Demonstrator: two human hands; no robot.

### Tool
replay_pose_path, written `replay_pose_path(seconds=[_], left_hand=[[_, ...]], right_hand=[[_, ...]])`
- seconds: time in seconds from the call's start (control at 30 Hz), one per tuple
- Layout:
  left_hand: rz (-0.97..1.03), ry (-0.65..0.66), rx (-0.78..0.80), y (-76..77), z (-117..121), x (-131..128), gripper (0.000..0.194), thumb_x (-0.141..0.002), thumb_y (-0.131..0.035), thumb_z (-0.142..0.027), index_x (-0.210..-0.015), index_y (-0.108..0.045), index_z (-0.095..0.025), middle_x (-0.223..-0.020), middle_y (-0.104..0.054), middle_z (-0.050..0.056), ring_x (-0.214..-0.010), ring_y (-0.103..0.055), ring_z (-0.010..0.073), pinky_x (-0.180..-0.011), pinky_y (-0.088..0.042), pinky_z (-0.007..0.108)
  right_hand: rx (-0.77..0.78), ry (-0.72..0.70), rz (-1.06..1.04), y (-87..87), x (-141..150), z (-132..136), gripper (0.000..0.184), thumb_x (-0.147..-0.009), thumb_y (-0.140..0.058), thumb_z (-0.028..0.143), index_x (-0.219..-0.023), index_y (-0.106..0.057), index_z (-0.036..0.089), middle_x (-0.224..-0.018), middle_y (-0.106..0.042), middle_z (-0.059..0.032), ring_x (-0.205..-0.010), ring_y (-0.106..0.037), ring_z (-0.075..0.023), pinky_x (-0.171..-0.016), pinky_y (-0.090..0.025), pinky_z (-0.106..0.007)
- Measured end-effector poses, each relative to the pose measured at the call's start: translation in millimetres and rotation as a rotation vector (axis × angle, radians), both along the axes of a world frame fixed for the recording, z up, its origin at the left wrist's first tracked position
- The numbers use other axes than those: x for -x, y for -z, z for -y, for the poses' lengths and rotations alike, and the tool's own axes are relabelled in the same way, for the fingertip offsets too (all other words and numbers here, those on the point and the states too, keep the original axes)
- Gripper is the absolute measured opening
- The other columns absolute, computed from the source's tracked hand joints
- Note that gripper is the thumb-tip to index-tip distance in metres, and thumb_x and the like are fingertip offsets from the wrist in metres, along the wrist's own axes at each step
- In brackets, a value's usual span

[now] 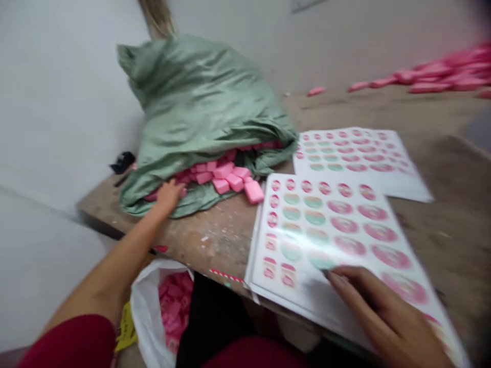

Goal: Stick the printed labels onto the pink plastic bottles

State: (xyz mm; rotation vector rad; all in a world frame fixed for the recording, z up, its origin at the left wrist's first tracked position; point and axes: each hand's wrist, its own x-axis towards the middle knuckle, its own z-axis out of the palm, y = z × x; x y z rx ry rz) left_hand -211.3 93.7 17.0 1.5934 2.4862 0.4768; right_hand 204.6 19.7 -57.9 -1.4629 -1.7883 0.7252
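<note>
My left hand (170, 196) reaches to the mouth of a green woven sack (207, 87), with its fingers against small pink blocks (224, 170) that look like soap bars. Blur hides whether it grips one. Over a stack of sticker sheets (307, 286) on the right is my right hand (387, 312), thumb and forefinger brought together. A small dark tip shows at those fingertips, too little to name. Rows of pink and mint-green printed labels cover the sheets.
Behind the top stack lie more label sheets (406, 179). Pink blocks are heaped (441, 76) at the table's far right. A white bag (148, 312) of pink pieces stands below the front edge. A black object (123, 162) sits left of the sack, by the wall.
</note>
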Motion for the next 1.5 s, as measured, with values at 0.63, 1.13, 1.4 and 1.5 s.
replay_pose_path(seconds=[0.63, 1.13, 1.4, 1.5], left_hand=[[1.904, -0.128, 0.074, 38.9, 45.7, -216.0, 0.028, -0.08, -0.066, -0.032, -0.099, -0.064, -0.011, -0.084, -0.072, 0.01, -0.078, -0.068, 0.0201, -0.066, -0.054, 0.028], [1.876, -0.113, 0.011, 52.7, 50.2, -223.1, 0.03, -0.079, -0.071, -0.022, -0.107, -0.063, -0.013, -0.092, -0.073, 0.009, -0.089, -0.068, 0.019, -0.083, -0.05, 0.029], [1.89, -0.085, 0.032, 52.6, 50.8, -221.1, 0.036, -0.075, -0.075, -0.026, -0.106, -0.065, -0.013, -0.093, -0.073, 0.009, -0.085, -0.065, 0.0176, -0.076, -0.047, 0.027], [1.888, -0.079, 0.034, 53.3, 50.7, -220.6, 0.038, -0.074, -0.077, -0.027, -0.107, -0.065, -0.014, -0.091, -0.072, 0.008, -0.082, -0.064, 0.0166, -0.073, -0.046, 0.026]], right_hand=[[0.112, -0.064, 0.491, -11.6, 14.6, 1.5, 0.016, -0.088, -0.056, 0.037, -0.09, -0.069, 0.028, -0.071, -0.072, 0.0008, -0.058, -0.055, -0.0215, -0.061, -0.034, -0.031], [-0.262, -0.092, 0.627, -11.7, 24.0, 0.2, 0.018, -0.092, -0.054, 0.025, -0.08, -0.065, 0.02, -0.067, -0.072, 0.0006, -0.046, -0.039, -0.0145, -0.064, -0.028, -0.031], [-0.104, -0.103, 0.538, -11.3, 22.6, -2.7, 0.014, -0.091, -0.056, 0.03, -0.084, -0.066, 0.023, -0.064, -0.07, 0.0026, -0.051, -0.05, -0.0188, -0.057, -0.03, -0.027], [-0.18, -0.1, 0.559, -9.7, 23.0, -1.8, 0.016, -0.092, -0.054, 0.029, -0.083, -0.066, 0.022, -0.062, -0.069, 0.0017, -0.049, -0.048, -0.018, -0.057, -0.03, -0.028]])
